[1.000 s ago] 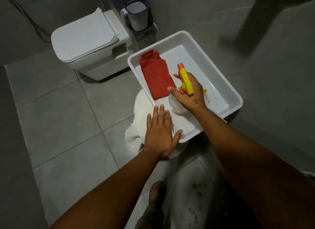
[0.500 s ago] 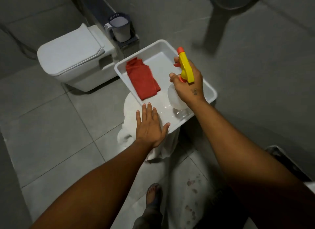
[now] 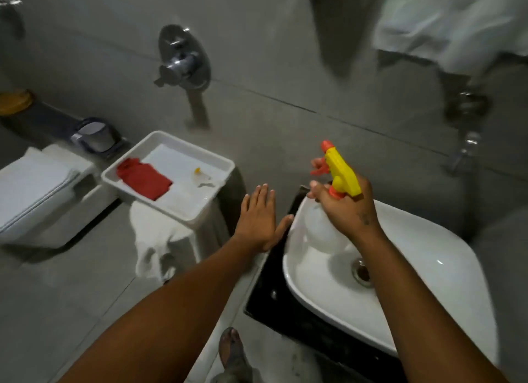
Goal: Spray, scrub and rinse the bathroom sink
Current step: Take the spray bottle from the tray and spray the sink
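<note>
Right hand (image 3: 347, 211) grips spray bottle (image 3: 340, 172) (over sink (image 3: 428, 257)) — left hand (image 3: 258, 218) flat, empty

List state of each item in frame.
spray bottle: held over sink, upright
right hand: gripping bottle
left hand: open, empty
sink: no water running
red cloth: folded, in tray
tray: on white stand
toilet: lid shut

Spray bottles in my grip: one spray bottle (image 3: 340, 177)
Sinks: one sink (image 3: 428, 268)
Trays: one tray (image 3: 183, 211)
Red cloths: one red cloth (image 3: 144, 180)
Toilets: one toilet (image 3: 37, 188)
My hands I see: two
</note>
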